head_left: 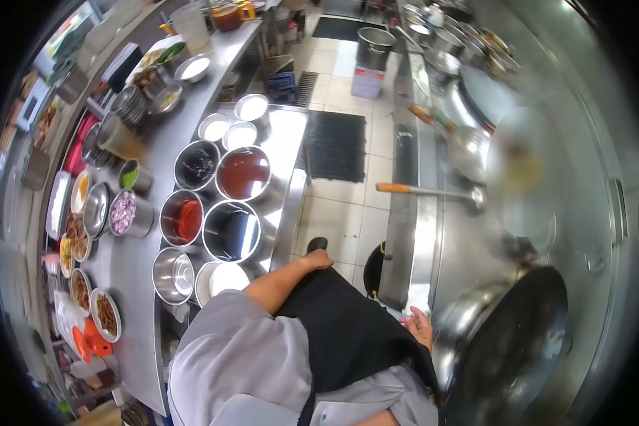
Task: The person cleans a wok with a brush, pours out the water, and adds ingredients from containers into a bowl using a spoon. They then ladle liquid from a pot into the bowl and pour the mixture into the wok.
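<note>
My left hand is closed at the upper corner of the black apron; what its fingers hold, if anything, is hidden. At the edge of the steel stove counter, my right hand has its fingers curled against a white cloth. A large dark wok sits to the right of that hand. Farther along the stove lie a ladle with a wooden handle and a round strainer.
Left of me, steel pots hold red sauce, dark liquid and white contents. Chopped onion and dishes of cooked food stand on the side counter. A black floor mat and a stockpot on a box are ahead.
</note>
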A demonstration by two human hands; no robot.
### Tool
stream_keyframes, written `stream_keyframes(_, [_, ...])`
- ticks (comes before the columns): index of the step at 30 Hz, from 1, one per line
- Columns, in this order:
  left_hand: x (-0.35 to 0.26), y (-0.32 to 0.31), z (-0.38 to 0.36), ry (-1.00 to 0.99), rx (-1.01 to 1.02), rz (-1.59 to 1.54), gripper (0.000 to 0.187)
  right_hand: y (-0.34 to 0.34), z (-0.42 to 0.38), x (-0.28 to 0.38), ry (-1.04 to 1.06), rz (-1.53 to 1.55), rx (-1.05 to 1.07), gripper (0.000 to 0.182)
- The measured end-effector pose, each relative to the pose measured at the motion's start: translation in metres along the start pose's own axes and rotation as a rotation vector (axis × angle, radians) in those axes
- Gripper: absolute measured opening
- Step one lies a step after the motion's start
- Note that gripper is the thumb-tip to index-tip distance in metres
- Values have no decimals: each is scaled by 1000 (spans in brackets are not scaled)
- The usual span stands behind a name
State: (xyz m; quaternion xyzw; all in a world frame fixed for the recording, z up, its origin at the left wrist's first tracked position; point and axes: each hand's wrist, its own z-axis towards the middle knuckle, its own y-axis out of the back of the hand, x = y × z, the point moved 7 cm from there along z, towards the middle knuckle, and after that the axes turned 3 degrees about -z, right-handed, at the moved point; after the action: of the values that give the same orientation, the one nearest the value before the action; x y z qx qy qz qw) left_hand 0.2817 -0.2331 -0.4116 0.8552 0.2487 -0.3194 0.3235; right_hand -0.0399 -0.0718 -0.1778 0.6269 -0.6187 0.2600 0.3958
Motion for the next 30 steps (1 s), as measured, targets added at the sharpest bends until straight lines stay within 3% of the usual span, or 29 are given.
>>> stream_keyframes(2, [-16,20,35,-95,62,178,41,-12,38,21,-5,5,44,42])
stream_keyframes(5, [-50,71,69,-49,-24,2,42,-49,96,63,53,-186,128,43])
stream_keyframes(9, [-87,124,113,-192,-197,34,45,-90,169,88,94,-325,211,44])
stream_keyframes(11, [-97,148,129,-207,-237,68,49,-100,193,93,-83,-179,172,47])
stream_keyframes(15, [-130,178,154,-198,-117,230,46,-110,227,119,-393,240,52,45])
stream_keyframes(19, [-165,186,191,-299,-60,366,53,-103,290,88,-485,749,-39,53])
stream_keyframes(20, [-173,186,202,-342,-60,401,56,-102,306,86,-489,810,-93,51])
stream_keyframes(24, [-203,187,248,-390,31,538,74,-109,371,89,-451,1197,33,28])
stream_keyframes(30, [-231,198,312,-475,42,607,83,-88,363,191,-293,1249,105,20])
